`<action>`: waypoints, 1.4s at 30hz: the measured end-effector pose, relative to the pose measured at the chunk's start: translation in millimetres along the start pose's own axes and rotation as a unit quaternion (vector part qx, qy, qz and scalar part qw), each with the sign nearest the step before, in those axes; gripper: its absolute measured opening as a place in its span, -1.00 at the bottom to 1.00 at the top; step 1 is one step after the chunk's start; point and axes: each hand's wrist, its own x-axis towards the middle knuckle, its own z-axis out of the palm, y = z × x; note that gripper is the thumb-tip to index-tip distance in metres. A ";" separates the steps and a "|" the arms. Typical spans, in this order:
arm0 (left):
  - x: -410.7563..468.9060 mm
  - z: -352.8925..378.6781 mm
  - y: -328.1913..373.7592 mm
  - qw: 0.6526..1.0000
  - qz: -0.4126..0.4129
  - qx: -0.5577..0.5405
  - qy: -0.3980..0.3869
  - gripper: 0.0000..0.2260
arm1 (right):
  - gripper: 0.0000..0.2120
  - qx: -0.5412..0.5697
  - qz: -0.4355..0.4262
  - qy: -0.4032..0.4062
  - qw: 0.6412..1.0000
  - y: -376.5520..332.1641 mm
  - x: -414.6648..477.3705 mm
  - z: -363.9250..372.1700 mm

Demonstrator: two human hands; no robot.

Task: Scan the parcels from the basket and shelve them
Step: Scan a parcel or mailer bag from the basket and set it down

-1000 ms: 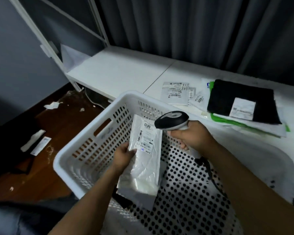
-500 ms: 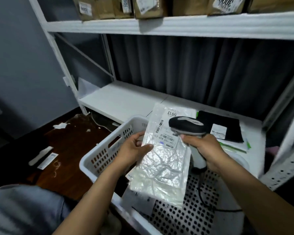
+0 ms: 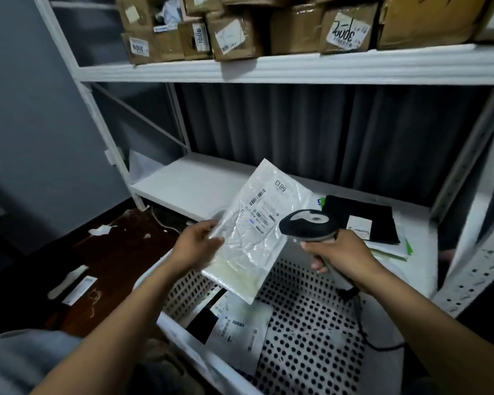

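Observation:
My left hand (image 3: 196,243) grips the left edge of a white plastic mailer parcel (image 3: 251,238), held tilted above the white perforated basket (image 3: 303,332). Its shipping label with barcodes and the number 6813 faces up. My right hand (image 3: 338,253) holds a black and grey barcode scanner (image 3: 305,225) just right of the parcel, its head close to the label. Another white labelled parcel (image 3: 240,329) lies in the basket beside a dark flat one (image 3: 201,326). The scanner's cable (image 3: 365,334) trails over the basket.
The white lower shelf (image 3: 194,186) stretches behind the basket; a black parcel with a white label (image 3: 360,220) lies on it over papers at the right. The upper shelf (image 3: 297,67) carries several labelled cardboard boxes (image 3: 234,32). Paper scraps litter the dark floor (image 3: 103,252) at left.
The view has tilted up, bringing the upper shelf and its boxes into sight. My left hand has lifted the parcel out of the basket and turned it; the scanner stays beside its label.

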 end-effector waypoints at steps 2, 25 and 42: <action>8.0 -11.9 -8.6 0.999 0.022 0.034 -0.014 -0.83 | -0.85 -0.035 -0.015 0.007 0.999 -2.8 3.0 -1.5; 24.3 -32.3 -30.4 0.993 0.069 0.085 -0.054 -0.80 | -0.87 -0.068 -0.058 0.036 0.995 -17.0 17.3 -15.4; 62.7 18.6 -36.3 0.994 -0.049 -0.094 -0.005 -0.83 | -0.88 0.063 0.014 0.086 0.994 4.7 63.4 -32.7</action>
